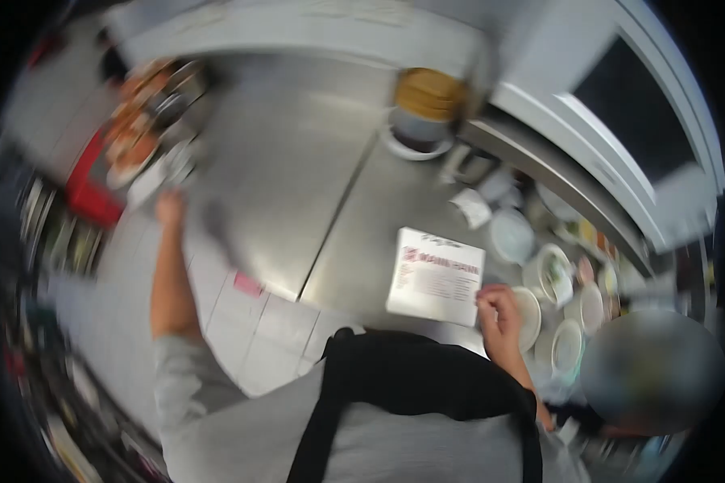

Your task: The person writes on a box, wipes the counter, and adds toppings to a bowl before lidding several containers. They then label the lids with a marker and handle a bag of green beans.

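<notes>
My right hand (501,315) is closed at the lower right edge of a white square printed card or flat box (435,278), its fingers curled on that edge. Red lettering and a handwritten line show on its top face. My left arm is stretched out to the left. My left hand (169,208) is blurred and reaches a whitish, crumpled-looking thing (163,173) by the counter's left end; its fingers cannot be made out. Just right of my right hand stands a pale round tub (527,319).
Steel counter (274,161) ahead. Bamboo steamer baskets (429,92) sit at the back. Several tubs, including one with greens (553,272), line the right under a white cabinet (612,105). Blurred orange food (133,133) and a red crate (93,185) are left. Another person (652,374) is at right.
</notes>
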The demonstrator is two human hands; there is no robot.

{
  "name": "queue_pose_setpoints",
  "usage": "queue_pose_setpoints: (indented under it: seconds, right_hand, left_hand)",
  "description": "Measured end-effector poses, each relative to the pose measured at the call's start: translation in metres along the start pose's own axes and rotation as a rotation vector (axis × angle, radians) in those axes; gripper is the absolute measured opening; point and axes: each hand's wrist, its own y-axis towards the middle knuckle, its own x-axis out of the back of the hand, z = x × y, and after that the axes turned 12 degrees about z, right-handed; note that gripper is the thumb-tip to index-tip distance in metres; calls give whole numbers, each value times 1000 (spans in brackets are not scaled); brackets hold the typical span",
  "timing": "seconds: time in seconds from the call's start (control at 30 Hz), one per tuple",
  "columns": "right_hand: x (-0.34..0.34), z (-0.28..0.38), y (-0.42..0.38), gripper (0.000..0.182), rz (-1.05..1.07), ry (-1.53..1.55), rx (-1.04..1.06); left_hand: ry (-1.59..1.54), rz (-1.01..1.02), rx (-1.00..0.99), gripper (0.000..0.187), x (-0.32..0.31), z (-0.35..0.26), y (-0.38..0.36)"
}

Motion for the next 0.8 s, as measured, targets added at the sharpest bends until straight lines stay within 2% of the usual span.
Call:
queue_pose_setpoints:
  seconds: [0.03,0.07,0.1,0.13,0.17,0.2,0.23,0.37,0.47,0.8]
  right_hand:
    - [-2,6,0,4,-17,-36,-59]
    - [-3,11,-2,5,-39,-71,-121]
    - [-3,12,-6,6,-31,-113,-153]
    - [-3,13,-9,7,-16,-151,-185]
    - [-5,20,-11,8,-13,-158,-271]
    - [-6,14,-14,8,-9,-227,-218]
    - [-7,15,-15,9,-19,-257,-231]
    - [-9,19,-16,10,-51,-299,-298]
    - [-9,17,-21,10,-63,-311,-315]
    - [6,11,-98,12,-167,-295,-282]
  left_hand:
    - [288,66,-9,41,-16,32,42]
    - [182,200,53,55,-6,31,56]
    - [92,144,33,68,-15,44,71]
    - [-95,160,60,68,-30,63,99]
    - [-695,205,154,67,-46,84,124]
    - [-1317,258,265,67,-54,81,145]
    - [-1670,289,370,67,-53,72,157]
    - [-1309,224,325,64,-62,3,170]
    - [-1209,186,281,61,-58,-44,161]
    - [-1207,12,142,52,-3,-119,65]
